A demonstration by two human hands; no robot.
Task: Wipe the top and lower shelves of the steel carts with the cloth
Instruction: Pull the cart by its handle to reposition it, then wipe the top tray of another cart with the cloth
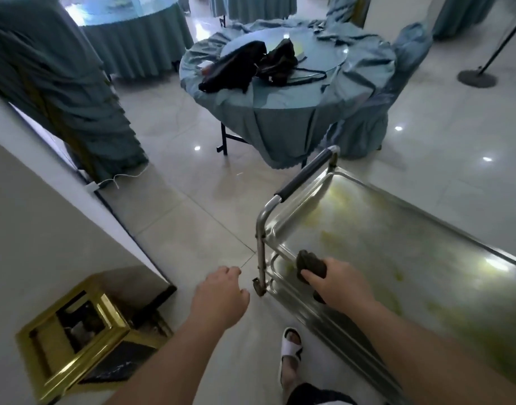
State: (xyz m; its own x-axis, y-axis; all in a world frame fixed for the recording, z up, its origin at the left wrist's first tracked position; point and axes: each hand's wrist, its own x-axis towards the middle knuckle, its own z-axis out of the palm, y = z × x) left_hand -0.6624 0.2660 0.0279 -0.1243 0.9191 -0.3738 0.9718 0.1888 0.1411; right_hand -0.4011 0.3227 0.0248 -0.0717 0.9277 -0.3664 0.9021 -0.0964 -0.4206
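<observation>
One dark, wadded cloth (310,266) sits bunched in my right hand (340,283), gripped tight to scrub the stained top shelf of the steel cart (397,244); my left hand (220,296) hangs loose, holding nothing, for balance.

No legible text, label, brand, number or sign on any surface in view.

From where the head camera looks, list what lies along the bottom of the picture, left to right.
Gold stand → left hand → white sandal → right hand holding the dark cloth → steel cart top shelf.
</observation>
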